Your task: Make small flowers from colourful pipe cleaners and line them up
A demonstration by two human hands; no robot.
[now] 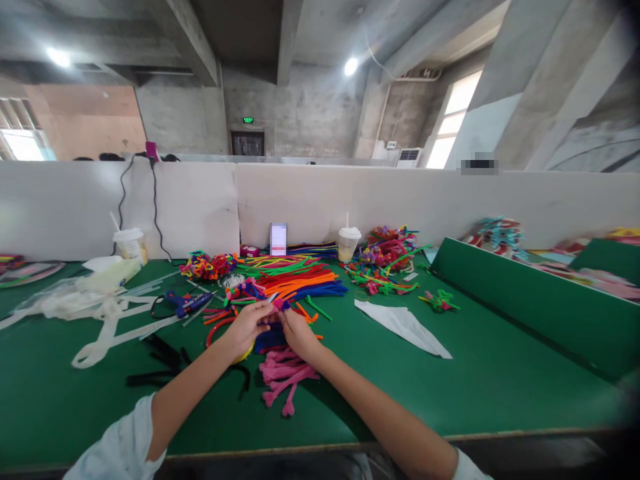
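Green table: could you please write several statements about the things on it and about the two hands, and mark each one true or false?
1. The left hand and the right hand hold a small pink and purple piece between them. True.
2. The white sheet lies to the left of the left hand. False: the white sheet lies to the right of the right hand.
3. The blue glue gun lies to the left of both hands. True.
4. The phone lies face down. False: the phone stands upright, its screen lit.
5. Only one lidded cup is there. False: there are two, a left cup and a right cup.
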